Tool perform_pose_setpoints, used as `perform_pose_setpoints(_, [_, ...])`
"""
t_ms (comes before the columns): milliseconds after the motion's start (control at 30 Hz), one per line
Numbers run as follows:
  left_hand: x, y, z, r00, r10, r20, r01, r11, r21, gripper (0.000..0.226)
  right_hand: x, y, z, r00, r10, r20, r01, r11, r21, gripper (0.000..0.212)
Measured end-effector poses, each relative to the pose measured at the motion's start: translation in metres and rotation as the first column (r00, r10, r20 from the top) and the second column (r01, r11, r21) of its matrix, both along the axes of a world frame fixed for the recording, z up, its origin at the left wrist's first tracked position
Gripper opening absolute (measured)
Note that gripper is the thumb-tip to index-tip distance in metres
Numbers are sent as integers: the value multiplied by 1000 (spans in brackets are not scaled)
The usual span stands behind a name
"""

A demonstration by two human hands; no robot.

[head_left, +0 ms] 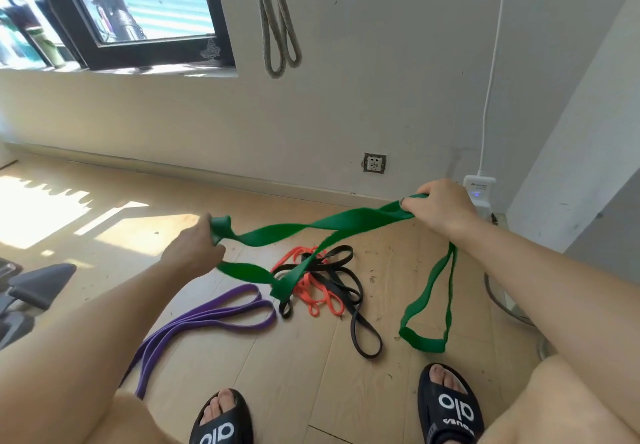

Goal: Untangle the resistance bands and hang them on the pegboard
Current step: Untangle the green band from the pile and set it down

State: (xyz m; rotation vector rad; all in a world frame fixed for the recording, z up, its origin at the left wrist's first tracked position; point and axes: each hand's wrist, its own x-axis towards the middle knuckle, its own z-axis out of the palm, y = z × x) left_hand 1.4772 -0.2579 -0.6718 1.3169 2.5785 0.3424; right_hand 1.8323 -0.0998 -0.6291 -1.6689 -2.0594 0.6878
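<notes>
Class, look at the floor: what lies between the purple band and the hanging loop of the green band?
In the head view, the tangled orange band and black band lie on the floor between the purple band and the green band loop.

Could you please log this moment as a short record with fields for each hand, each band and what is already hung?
left hand: grip closed on one end of the green band
right hand: grip closed on the green band further along, one loop hanging below it
green band: lifted, twisted between the hands, lowest fold reaching the floor pile
black band: on floor, tangled with orange band
purple band: on floor, lying apart to the left
grey rope loops: hanging on wall
pegboard: not in view
</notes>
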Motion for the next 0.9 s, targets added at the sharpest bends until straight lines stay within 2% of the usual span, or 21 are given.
perform_pose_setpoints(33, [-1, -1, -1, 998, -42, 51, 45, 997, -64, 33, -2, -2, 1, 1000, 26, -9, -26, 1000, 0, 36])
perform_pose_setpoints(133, [5, -2, -1, 937, -113, 329, 185, 963, -194, 35, -10, -6, 2, 998, 62, -23, -62, 998, 3, 38])
perform_pose_setpoints(233, [12, -2, 2, 883, -144, 447, 267, 937, -226, 28, -12, -5, 2, 997, 60, -49, -61, 998, -5, 39])
perform_pose_setpoints(300, [13, -1, 4, 888, -139, 438, 244, 950, -195, 23, -11, -4, 1, 997, 54, -51, -54, 998, -13, 39])
perform_pose_setpoints(433, [12, 5, 7, 971, -75, 227, 50, 992, 112, 7, -9, -4, 2, 999, 28, -41, -29, 1000, -11, 35])
perform_pose_setpoints(500, [9, 5, 5, 961, 10, 275, -52, 988, 144, 11, -6, -4, 3, 999, 7, -42, -7, 1000, -9, 33])
perform_pose_setpoints(567, [4, 1, 0, 948, 9, 318, -12, 1000, 8, 21, -2, -4, 5, 998, -19, -52, 19, 1000, -6, 35])
perform_pose_setpoints(667, [-1, -5, -6, 959, -131, 251, 188, 957, -220, 18, 0, -7, 7, 997, -16, -74, 16, 1000, 5, 40])
perform_pose_setpoints(800, [5, -6, -3, 931, -246, 271, 333, 875, -350, 30, -4, -11, 11, 994, 5, -111, -3, 1000, 20, 39])
perform_pose_setpoints(900, [9, -4, -4, 910, -276, 310, 385, 840, -382, 37, -6, -12, 13, 990, -14, -140, 15, 1000, 6, 38])
